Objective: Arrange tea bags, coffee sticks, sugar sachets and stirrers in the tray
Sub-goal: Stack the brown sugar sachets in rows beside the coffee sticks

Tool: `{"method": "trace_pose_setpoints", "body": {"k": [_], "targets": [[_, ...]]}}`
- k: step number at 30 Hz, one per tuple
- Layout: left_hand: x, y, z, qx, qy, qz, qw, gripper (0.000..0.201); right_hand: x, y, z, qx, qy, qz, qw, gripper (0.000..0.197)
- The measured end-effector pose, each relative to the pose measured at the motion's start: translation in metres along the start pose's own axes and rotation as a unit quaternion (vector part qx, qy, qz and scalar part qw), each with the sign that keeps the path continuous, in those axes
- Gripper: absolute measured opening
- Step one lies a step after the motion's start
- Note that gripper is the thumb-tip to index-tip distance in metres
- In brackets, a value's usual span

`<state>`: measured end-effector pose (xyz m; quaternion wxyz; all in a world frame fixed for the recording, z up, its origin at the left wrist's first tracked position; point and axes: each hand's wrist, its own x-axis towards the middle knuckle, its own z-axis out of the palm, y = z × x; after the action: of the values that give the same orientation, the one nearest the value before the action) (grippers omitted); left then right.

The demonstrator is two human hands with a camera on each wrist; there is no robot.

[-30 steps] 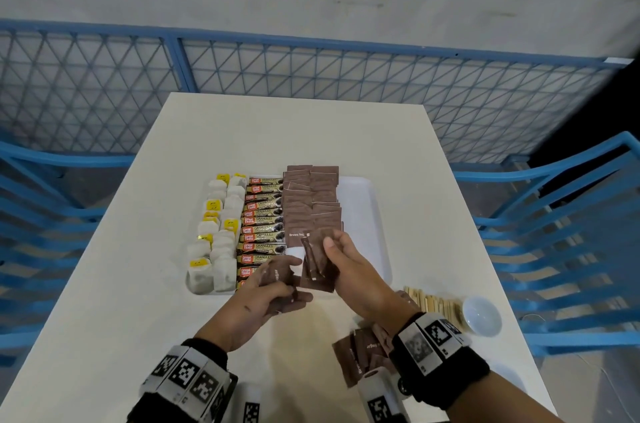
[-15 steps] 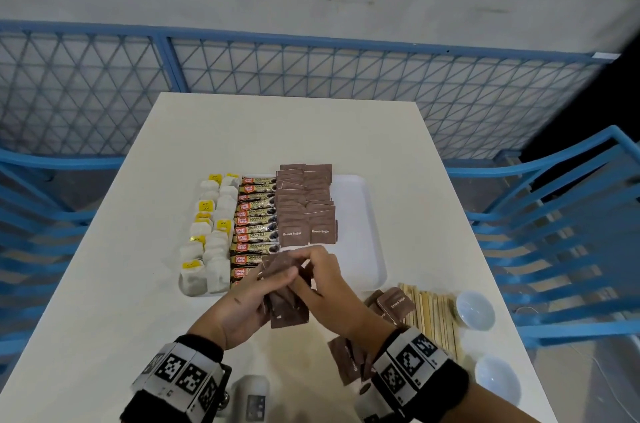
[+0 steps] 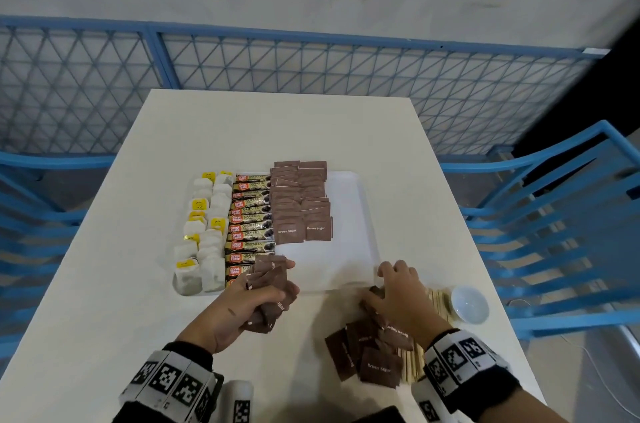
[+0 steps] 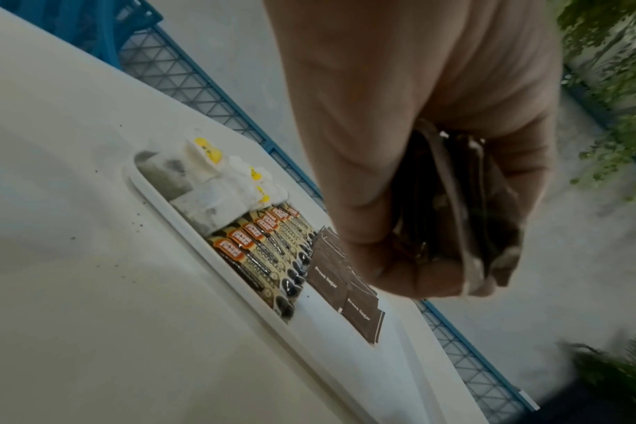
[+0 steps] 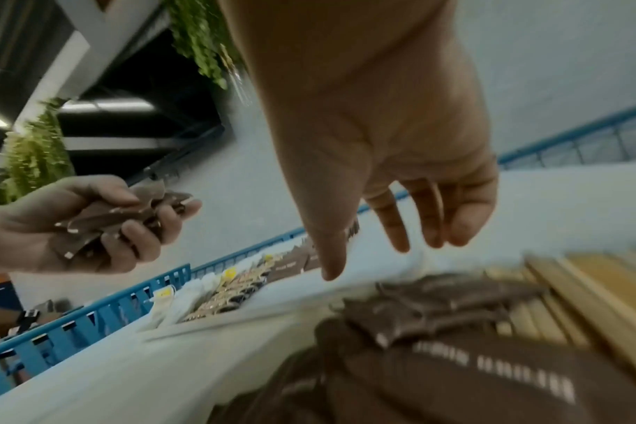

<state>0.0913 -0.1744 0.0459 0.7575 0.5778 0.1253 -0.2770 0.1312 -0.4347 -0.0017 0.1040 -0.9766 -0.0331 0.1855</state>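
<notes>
A white tray [image 3: 349, 214] on the table holds tea bags [image 3: 204, 235] at its left, coffee sticks [image 3: 251, 221] beside them, and two rows of brown sugar sachets [image 3: 301, 204]. My left hand [image 3: 256, 298] grips a bunch of brown sugar sachets [image 3: 272, 287] just in front of the tray's near edge; the same bunch [image 4: 454, 212] shows in the left wrist view. My right hand [image 3: 394, 291] hovers with its fingers spread over a loose pile of sugar sachets [image 3: 370, 350] lying on the wooden stirrers [image 3: 438, 298]. In the right wrist view its fingers [image 5: 428, 221] hold nothing.
A small white bowl [image 3: 469, 305] stands right of the stirrers. The tray's right third is bare. Blue chairs [image 3: 561, 225] flank the table on both sides, and a blue mesh fence [image 3: 311, 76] runs behind its far edge.
My right hand has let go of the sachets it held with the left and has swung right and down to the loose pile. The left hand keeps the bunch.
</notes>
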Motion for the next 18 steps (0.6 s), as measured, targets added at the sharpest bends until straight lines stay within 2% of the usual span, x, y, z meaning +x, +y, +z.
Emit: {"method": "trace_pose_setpoints", "body": {"k": [3, 9, 12, 16, 18], "targets": [[0.0, 0.0, 0.001, 0.013, 0.009, -0.013, 1.0, 0.05, -0.002, -0.005, 0.01, -0.015, -0.004, 0.02, 1.0, 0.065], [0.0, -0.001, -0.001, 0.007, 0.023, -0.018, 1.0, 0.05, -0.004, -0.014, 0.012, -0.015, -0.023, 0.028, 0.999, 0.072], [0.001, -0.003, -0.002, 0.004, 0.026, -0.015, 1.0, 0.058, -0.006, -0.017, 0.009, -0.013, -0.034, 0.02, 0.999, 0.054], [0.003, -0.005, -0.002, 0.006, 0.063, 0.0, 0.998, 0.049, 0.001, -0.017, -0.002, 0.037, -0.034, 0.021, 0.999, 0.018], [0.005, -0.005, -0.003, -0.003, 0.097, 0.021, 0.995, 0.049, 0.005, -0.014, -0.01, 0.047, -0.041, 0.025, 0.998, 0.016]]}}
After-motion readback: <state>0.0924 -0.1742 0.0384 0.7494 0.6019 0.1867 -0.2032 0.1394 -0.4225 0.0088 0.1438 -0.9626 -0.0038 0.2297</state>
